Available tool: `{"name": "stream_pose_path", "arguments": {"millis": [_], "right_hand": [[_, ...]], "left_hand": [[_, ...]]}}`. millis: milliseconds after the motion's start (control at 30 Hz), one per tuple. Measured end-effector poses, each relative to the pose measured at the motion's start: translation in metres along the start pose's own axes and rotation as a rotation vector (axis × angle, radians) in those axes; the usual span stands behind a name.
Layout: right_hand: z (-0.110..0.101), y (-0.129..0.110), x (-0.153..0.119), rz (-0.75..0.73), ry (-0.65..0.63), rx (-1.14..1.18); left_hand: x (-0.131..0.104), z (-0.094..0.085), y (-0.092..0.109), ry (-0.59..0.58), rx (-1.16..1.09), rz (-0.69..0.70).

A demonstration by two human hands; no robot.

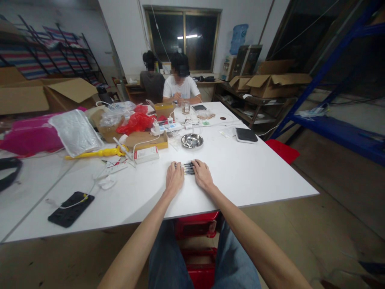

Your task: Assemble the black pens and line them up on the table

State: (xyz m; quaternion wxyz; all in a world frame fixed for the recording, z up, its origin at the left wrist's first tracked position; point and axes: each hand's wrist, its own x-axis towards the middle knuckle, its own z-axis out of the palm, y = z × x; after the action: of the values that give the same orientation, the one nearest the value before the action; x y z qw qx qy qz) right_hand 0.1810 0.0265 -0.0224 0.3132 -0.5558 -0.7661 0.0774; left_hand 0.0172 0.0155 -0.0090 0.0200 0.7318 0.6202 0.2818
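You have the slim dark pieces (189,168) on the white table (246,172), in front of you and between your 2 hands. They lie side by side in 1 small row, so the gathering appears to be done, in my judgement. What is left is not clear: both hands are at the row, and it is not yet released. Your left hand (175,177) is curled narrow at its left end, your right hand (203,174) likewise at its right end. If the fingers pinch or only press, I cannot tell. The pieces look thin and mostly black, with paler parts toward the left; their exact count is too small to read. The shiny metal dish (183,143) stands just beyond them.
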Motion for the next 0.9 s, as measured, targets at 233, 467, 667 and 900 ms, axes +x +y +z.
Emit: {"name": "stream_pose_path", "arguments": {"millis": [233, 467, 667, 900], "right_hand": [[0.0, 0.011, 0.002, 0.073, 0.17, 0.345], [-0.006, 0.017, 0.001, 0.015, 0.133, 0.481], [-0.006, 0.021, -0.002, -0.079, -0.013, 0.373], [-0.012, 0.01, -0.004, -0.073, 0.024, 0.292]], "left_hand": [[-0.002, -0.006, -0.001, 0.038, -0.219, 0.056], [-0.007, -0.009, 0.001, -0.083, -0.225, 0.21], [-0.008, -0.012, 0.006, -0.117, -0.105, 0.249], [-0.009, -0.016, 0.013, -0.082, 0.042, 0.264]]}}
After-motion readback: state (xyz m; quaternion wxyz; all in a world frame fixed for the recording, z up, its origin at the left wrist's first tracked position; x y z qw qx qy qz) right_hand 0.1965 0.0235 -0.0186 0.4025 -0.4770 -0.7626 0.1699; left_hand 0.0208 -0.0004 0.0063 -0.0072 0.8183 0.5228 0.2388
